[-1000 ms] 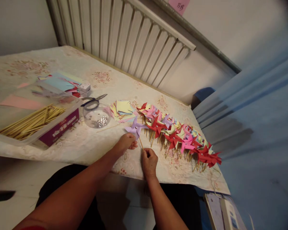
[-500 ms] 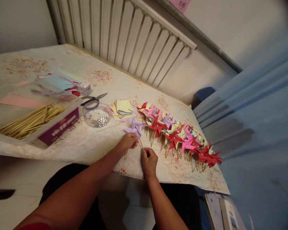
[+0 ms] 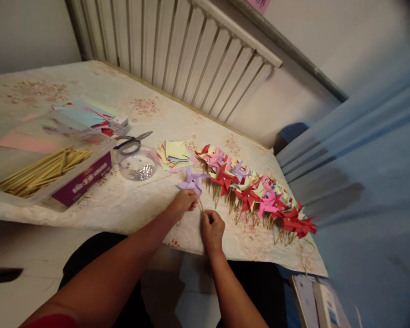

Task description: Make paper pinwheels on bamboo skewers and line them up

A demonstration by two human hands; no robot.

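Observation:
A purple paper pinwheel (image 3: pixel 192 181) on a thin wooden stick lies at the left end of a long row of finished pinwheels (image 3: pixel 256 191). My left hand (image 3: pixel 182 203) is closed in a pinch just under the purple head, fingertips on the stick. My right hand (image 3: pixel 212 231) is curled round the stick's lower end near the table's front edge. A pile of cut paper squares (image 3: pixel 174 154) sits just beyond the purple pinwheel.
A clear round dish of small metal pins (image 3: pixel 137 164), black-handled scissors (image 3: pixel 131 140), a clear tray of wooden sticks (image 3: pixel 41 171) on a purple box and coloured paper sheets (image 3: pixel 84 115) lie at the left. A radiator (image 3: pixel 177 50) stands behind; blue fabric (image 3: pixel 365 182) at the right.
Both hands keep their hold on the purple pinwheel's stick; my left fingers have crept slightly up toward its head. The view has shifted a little.

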